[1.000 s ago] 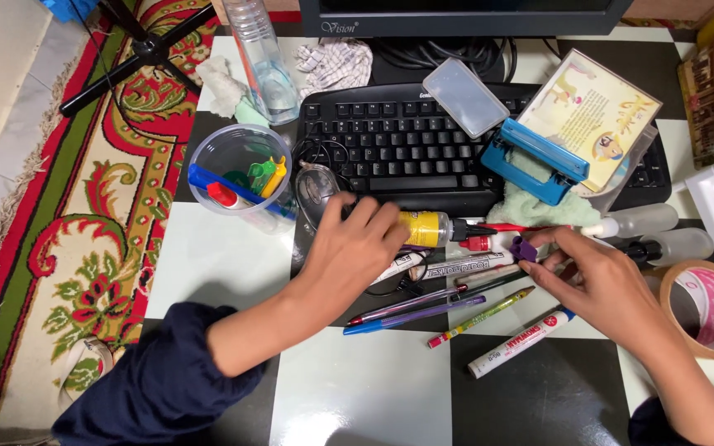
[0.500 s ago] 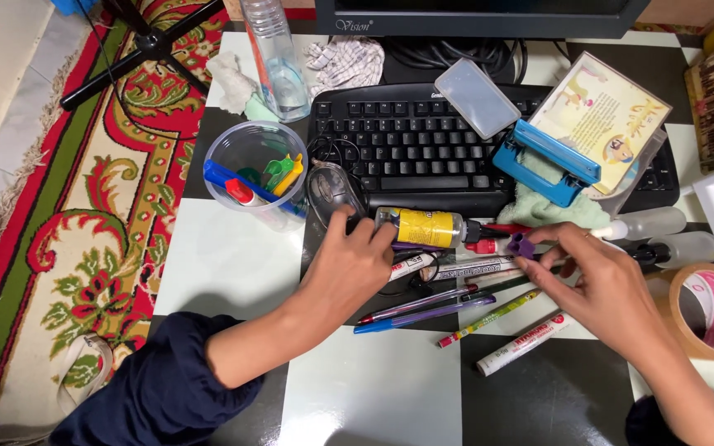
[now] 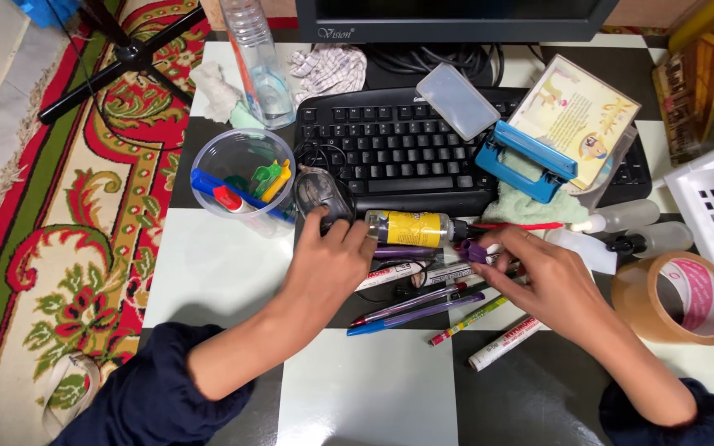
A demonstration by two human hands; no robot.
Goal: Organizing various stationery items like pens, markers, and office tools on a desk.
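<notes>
Since a second ago my right hand [image 3: 549, 285] has slid leftward along the clutter, carrying the small purple piece [image 3: 474, 250] pinched in its fingertips, so it now sits closer to my left hand [image 3: 330, 260]. That left hand lies loosely curled, fingers resting against the yellow-labelled bottle [image 3: 413, 228] without closing round it. The bottle lies flat, its long axis running across from one hand to the other, dark cap end toward my right hand, base just past my left fingertips. Between and below both hands lie the pens [image 3: 419, 307] and markers [image 3: 503, 343], fanned at a slant with their far ends rising toward my right hand. Beyond my fingers is a black keyboard [image 3: 390, 149] with a blue hole punch [image 3: 525, 161] on its right part; outside my left hand stands a clear plastic cup [image 3: 240, 177], and outside my right a roll of brown tape [image 3: 678, 299]. All of it rests on a glossy black-and-white checkered table [image 3: 357, 388], and a red patterned carpet [image 3: 84, 215] covers the floor past my left arm.
</notes>
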